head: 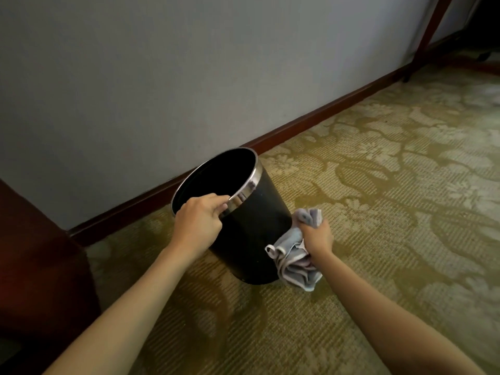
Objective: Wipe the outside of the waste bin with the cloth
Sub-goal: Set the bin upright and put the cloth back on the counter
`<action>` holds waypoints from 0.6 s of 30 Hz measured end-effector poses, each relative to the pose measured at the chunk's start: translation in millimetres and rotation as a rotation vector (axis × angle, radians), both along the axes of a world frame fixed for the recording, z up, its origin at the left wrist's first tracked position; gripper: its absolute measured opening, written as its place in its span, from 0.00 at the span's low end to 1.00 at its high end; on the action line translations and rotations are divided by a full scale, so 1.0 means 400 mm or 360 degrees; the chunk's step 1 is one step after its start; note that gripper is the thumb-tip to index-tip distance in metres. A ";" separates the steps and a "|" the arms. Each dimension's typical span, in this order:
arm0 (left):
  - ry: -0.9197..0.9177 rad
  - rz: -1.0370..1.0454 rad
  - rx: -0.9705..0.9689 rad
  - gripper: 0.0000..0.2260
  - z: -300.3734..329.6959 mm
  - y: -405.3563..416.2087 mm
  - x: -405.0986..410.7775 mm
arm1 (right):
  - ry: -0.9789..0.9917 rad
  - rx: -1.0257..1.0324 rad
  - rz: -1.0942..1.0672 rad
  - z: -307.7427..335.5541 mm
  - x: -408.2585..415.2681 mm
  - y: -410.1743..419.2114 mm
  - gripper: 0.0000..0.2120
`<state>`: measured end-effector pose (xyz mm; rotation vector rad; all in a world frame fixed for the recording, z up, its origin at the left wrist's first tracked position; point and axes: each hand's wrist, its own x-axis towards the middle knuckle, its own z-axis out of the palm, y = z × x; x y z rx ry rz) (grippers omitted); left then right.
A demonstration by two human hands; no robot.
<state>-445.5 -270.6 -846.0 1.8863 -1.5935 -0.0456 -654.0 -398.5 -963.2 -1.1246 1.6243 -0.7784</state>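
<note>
A black round waste bin (251,231) with a shiny metal rim stands tilted on the carpet, its mouth leaning toward the wall and to the left. My left hand (198,223) grips the near part of that rim. My right hand (316,235) is closed around a bunched pale grey cloth (293,266), held against the bin's lower right side. Part of the cloth sticks out above my fist and the rest hangs down to the carpet beside the bin's base. The bin looks empty inside.
A grey wall with a dark wooden skirting board (311,120) runs behind the bin. Dark wooden furniture (40,266) stands at the left edge. A wooden furniture leg (430,31) rises at the top right. Patterned green carpet (392,212) spreads to the right and front.
</note>
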 end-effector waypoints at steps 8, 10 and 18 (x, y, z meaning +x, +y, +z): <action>-0.0347 -0.0141 0.0090 0.14 -0.012 -0.017 -0.129 | -0.0888 -0.0285 0.0186 0.209 -0.035 0.013 0.11; -0.0438 -0.0190 0.0114 0.15 -0.024 -0.010 -0.158 | -0.1005 -0.0273 0.0172 0.249 -0.077 0.017 0.07; -0.0606 -0.0400 0.0216 0.14 -0.070 -0.033 -0.255 | -0.1134 -0.0198 0.0070 0.272 -0.293 0.051 0.09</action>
